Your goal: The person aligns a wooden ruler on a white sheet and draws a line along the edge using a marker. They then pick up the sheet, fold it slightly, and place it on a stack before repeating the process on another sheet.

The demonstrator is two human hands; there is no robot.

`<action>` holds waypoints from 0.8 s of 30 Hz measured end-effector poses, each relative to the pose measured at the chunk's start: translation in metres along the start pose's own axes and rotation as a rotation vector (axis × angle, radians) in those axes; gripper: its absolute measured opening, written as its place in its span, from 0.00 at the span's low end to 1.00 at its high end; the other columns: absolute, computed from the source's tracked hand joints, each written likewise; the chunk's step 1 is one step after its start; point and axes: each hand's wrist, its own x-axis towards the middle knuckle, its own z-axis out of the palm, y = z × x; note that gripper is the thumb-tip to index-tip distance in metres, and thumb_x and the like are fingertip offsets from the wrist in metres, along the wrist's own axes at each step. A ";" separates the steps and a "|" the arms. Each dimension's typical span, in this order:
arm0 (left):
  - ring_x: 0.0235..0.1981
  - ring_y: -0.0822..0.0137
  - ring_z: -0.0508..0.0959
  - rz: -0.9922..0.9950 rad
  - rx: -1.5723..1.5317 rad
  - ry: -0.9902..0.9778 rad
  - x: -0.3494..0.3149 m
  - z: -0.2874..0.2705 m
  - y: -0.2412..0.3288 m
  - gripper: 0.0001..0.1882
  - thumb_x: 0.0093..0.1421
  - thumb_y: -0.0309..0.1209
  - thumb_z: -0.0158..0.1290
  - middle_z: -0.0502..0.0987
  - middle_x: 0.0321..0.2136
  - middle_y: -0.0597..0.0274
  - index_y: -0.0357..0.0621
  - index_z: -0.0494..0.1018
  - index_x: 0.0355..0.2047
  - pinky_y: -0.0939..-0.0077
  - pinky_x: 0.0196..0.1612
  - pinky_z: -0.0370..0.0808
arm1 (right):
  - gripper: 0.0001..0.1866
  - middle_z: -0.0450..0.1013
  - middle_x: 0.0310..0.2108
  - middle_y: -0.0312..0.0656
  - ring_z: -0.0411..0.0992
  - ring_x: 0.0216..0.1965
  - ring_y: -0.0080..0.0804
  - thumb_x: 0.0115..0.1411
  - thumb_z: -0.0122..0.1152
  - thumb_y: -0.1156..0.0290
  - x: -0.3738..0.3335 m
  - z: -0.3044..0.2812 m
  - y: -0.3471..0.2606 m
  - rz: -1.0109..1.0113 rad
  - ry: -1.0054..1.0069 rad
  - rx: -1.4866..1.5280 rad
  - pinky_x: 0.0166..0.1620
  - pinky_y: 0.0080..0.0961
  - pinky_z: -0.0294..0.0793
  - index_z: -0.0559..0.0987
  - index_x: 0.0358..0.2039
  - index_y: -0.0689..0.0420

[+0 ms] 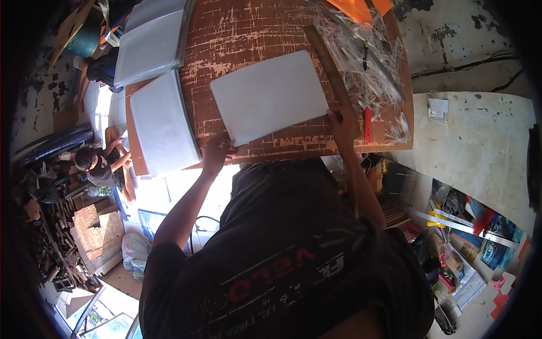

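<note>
A stack of whitish, see-through sheets (271,96) lies slightly turned on the scratched brown work table (243,28) in front of me. My left hand (219,152) pinches its near left corner, thumb and fingers closed on the edge. At the near right corner my right hand (343,127) grips the edge in the same way. Just beyond my right hand, a long brown wooden strip (326,56) runs away along the sheets' right side. A red cutter-like tool (368,125) rests to the right of that hand.
More stacks of pale sheets (164,124) lie along the table's left side. Clear plastic offcuts (361,56) heap at the right, with an orange piece (361,8) behind. Another person (101,166) sits on the floor at left, near piled wood scraps (62,237). Clutter fills the lower right.
</note>
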 end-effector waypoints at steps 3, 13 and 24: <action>0.28 0.66 0.86 -0.005 0.004 -0.022 0.000 -0.001 -0.001 0.09 0.66 0.29 0.55 0.83 0.28 0.52 0.33 0.77 0.38 0.78 0.29 0.82 | 0.09 0.72 0.23 0.34 0.69 0.23 0.19 0.65 0.66 0.68 -0.001 -0.003 0.002 -0.022 -0.001 -0.025 0.26 0.23 0.70 0.80 0.35 0.61; 0.24 0.68 0.84 -0.009 0.053 -0.051 0.003 -0.003 0.003 0.11 0.67 0.31 0.58 0.83 0.26 0.52 0.33 0.78 0.38 0.79 0.26 0.80 | 0.10 0.76 0.27 0.39 0.73 0.27 0.28 0.66 0.64 0.65 -0.003 -0.007 -0.019 0.083 -0.021 -0.059 0.35 0.30 0.73 0.80 0.41 0.59; 0.35 0.66 0.82 0.279 0.254 0.395 0.076 -0.016 0.045 0.17 0.64 0.33 0.60 0.82 0.33 0.57 0.42 0.76 0.52 0.65 0.41 0.77 | 0.16 0.78 0.35 0.41 0.75 0.35 0.30 0.66 0.64 0.64 0.002 -0.004 -0.013 -0.029 -0.044 -0.117 0.43 0.30 0.75 0.81 0.52 0.55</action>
